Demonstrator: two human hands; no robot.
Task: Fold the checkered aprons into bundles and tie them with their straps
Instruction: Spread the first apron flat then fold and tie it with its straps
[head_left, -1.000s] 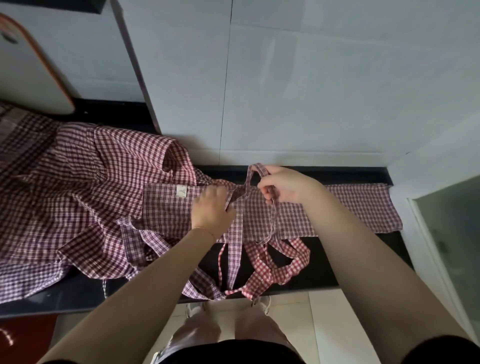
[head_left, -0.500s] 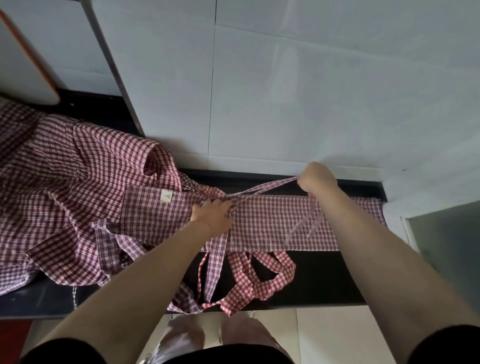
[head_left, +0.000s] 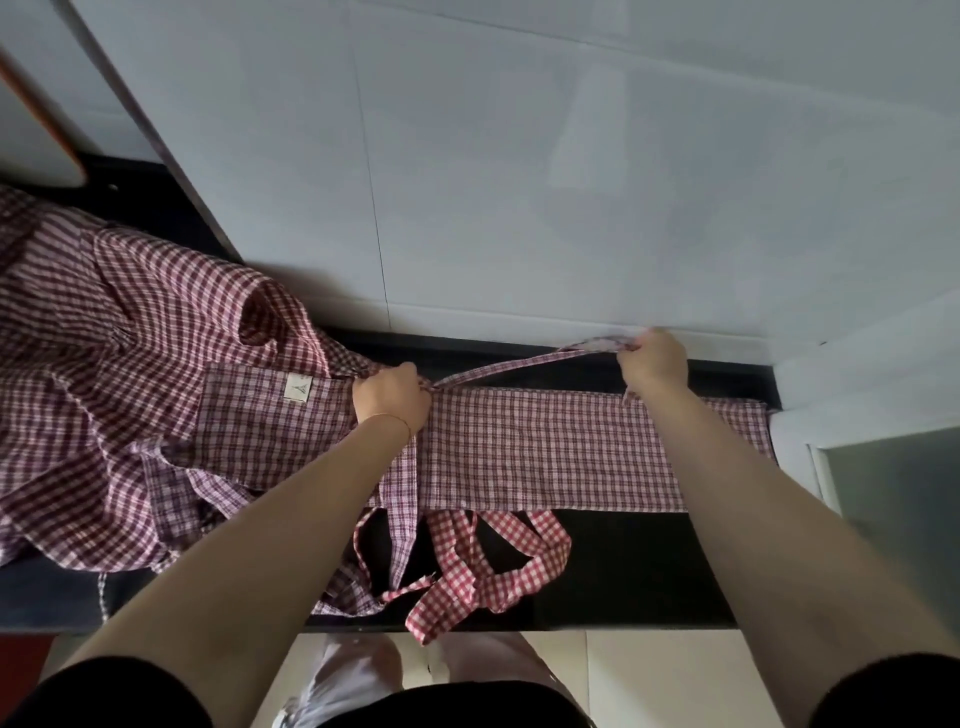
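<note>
A red-and-white checkered apron (head_left: 545, 452) lies folded into a long flat band across the black counter (head_left: 649, 566). My left hand (head_left: 390, 397) grips the cloth and strap at the band's upper edge near its middle. My right hand (head_left: 653, 358) grips a thin strap (head_left: 519, 366) and holds it taut, stretched rightward from the left hand toward the wall. More straps (head_left: 483, 571) hang in loose loops over the counter's front edge.
A heap of other checkered aprons (head_left: 114, 374) covers the counter's left part. A white tiled wall (head_left: 519, 182) rises right behind the counter. A white ledge (head_left: 857, 374) bounds the right end. An orange-rimmed board (head_left: 36, 135) leans at far left.
My right hand has pulled the strap from the band's middle far to the right, drawing it taut. My left hand has stayed on the cloth, holding it down.
</note>
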